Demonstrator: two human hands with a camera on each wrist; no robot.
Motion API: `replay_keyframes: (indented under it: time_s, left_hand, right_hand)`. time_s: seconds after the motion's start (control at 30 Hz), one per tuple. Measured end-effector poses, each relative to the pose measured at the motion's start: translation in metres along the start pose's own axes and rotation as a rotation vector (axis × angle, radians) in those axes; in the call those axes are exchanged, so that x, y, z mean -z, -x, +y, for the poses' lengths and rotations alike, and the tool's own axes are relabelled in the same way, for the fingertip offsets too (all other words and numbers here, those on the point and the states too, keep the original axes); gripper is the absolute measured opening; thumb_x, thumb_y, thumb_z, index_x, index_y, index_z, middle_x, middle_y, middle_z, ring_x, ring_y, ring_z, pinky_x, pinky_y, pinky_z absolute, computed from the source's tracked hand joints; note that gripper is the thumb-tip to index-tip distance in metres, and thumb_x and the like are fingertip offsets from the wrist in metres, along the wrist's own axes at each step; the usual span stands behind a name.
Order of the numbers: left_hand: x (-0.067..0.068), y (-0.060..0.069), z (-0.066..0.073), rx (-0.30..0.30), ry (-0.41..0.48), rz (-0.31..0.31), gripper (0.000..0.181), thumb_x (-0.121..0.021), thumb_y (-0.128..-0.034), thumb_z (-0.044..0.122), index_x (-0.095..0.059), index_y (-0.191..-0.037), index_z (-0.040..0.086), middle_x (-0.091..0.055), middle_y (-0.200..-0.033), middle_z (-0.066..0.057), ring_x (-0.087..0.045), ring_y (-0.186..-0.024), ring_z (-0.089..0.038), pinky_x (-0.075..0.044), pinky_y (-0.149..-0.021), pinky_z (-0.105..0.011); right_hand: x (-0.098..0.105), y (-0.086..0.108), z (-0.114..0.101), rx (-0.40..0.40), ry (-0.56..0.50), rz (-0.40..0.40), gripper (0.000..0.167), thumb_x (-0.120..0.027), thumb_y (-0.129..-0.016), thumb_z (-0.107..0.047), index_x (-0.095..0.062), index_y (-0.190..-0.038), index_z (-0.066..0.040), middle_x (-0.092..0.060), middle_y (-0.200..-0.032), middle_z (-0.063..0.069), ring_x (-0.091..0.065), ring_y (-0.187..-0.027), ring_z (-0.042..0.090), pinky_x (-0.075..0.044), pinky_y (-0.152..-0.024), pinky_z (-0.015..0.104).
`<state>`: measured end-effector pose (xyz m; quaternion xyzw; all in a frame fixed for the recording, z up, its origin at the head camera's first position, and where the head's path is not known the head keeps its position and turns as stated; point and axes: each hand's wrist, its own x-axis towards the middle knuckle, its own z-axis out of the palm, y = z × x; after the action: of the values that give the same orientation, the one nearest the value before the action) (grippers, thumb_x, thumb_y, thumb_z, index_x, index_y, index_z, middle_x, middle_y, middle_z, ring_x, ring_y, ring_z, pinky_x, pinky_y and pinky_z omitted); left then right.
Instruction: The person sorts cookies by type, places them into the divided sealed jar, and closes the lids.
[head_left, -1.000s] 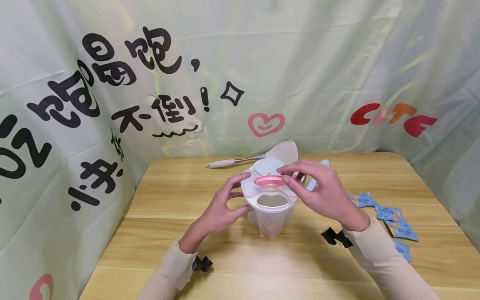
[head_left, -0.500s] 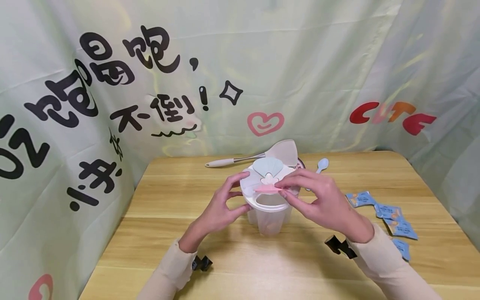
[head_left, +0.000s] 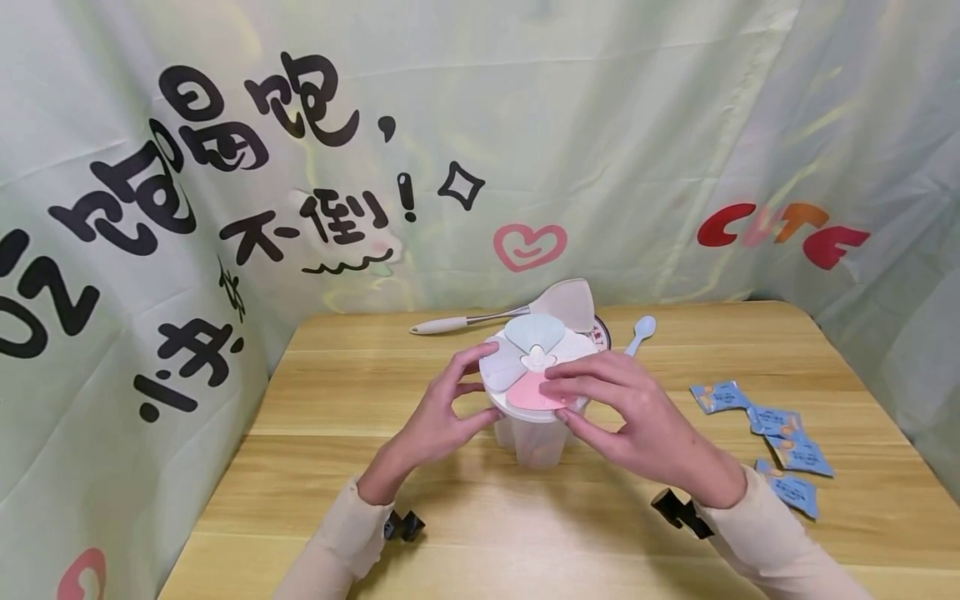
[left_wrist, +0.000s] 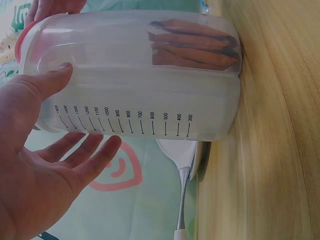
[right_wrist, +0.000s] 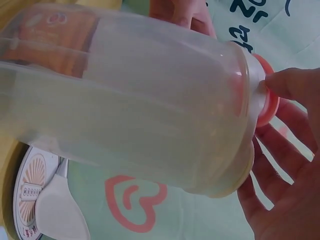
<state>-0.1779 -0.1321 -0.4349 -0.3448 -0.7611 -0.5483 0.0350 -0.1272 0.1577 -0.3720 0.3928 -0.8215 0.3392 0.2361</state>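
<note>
A clear plastic storage container (head_left: 542,442) with several petal-shaped compartments stands upright on the table. Its white lid (head_left: 498,367) carries coloured flaps. My left hand (head_left: 442,417) grips the container's left side near the top, thumb in front and fingers behind. The right hand (head_left: 633,408) holds the pink flap (head_left: 534,393) at the front, fingers on its top and thumb at its outer edge. That flap lies over the front opening. Brown packets (left_wrist: 192,45) show through the wall low in one compartment, and volume marks (left_wrist: 125,122) run along the side.
Behind the container lies a spatula (head_left: 442,326), beside a round printed object (head_left: 602,333) that is partly hidden. A light blue spoon (head_left: 641,329) lies to the right. Several blue sachets (head_left: 798,455) are spread along the table's right side. A printed curtain (head_left: 615,150) hangs behind.
The right hand has swung the pink flap forward and down from a raised position, over the front opening. The left hand has kept its grip on the container.
</note>
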Motion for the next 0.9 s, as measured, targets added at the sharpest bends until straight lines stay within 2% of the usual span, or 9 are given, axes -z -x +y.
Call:
replay_keyframes:
  time_s: [0.13, 0.3, 0.53, 0.9]
  left_hand:
    - [0.0, 0.001, -0.001, -0.006, 0.0, 0.002, 0.085, -0.085, -0.09, -0.007, -0.043, -0.161, 0.012, -0.047, -0.168, -0.015, -0.06, -0.14, -0.044, -0.066, -0.106, -0.04]
    - [0.0, 0.001, -0.001, -0.007, -0.003, 0.006, 0.085, -0.085, -0.09, -0.006, -0.043, -0.161, 0.012, -0.047, -0.168, -0.016, -0.061, -0.14, -0.045, -0.066, -0.106, -0.044]
    - [-0.001, 0.001, 0.0, -0.002, 0.001, 0.007, 0.085, -0.085, -0.09, -0.006, -0.043, -0.162, 0.013, -0.047, -0.168, -0.015, -0.061, -0.14, -0.043, -0.066, -0.106, -0.044]
    - [0.0, 0.0, -0.001, 0.016, 0.01, -0.001, 0.086, -0.085, -0.0899, -0.007, -0.042, -0.162, 0.014, -0.047, -0.168, -0.013, -0.061, -0.141, -0.04, -0.066, -0.106, -0.05]
  right_hand:
    - [-0.006, 0.002, 0.0, 0.015, 0.003, 0.002, 0.03, -0.075, -0.105, -0.037, -0.081, -0.129, -0.019, -0.078, -0.133, 0.002, -0.067, -0.123, 0.022, -0.043, -0.111, 0.031]
    - [-0.013, 0.004, 0.003, 0.045, -0.004, 0.043, 0.038, -0.061, -0.111, -0.048, -0.082, -0.126, -0.021, -0.078, -0.13, 0.001, -0.066, -0.12, 0.02, -0.041, -0.112, 0.031]
    - [-0.024, 0.008, 0.007, 0.125, -0.026, 0.143, 0.033, -0.062, -0.112, -0.041, -0.082, -0.125, -0.018, -0.079, -0.127, 0.006, -0.066, -0.118, 0.024, -0.038, -0.116, 0.028]
    - [-0.036, 0.011, 0.013, 0.187, -0.032, 0.239, 0.029, -0.065, -0.112, -0.035, -0.083, -0.121, -0.014, -0.079, -0.124, 0.01, -0.066, -0.119, 0.027, -0.037, -0.123, 0.032]
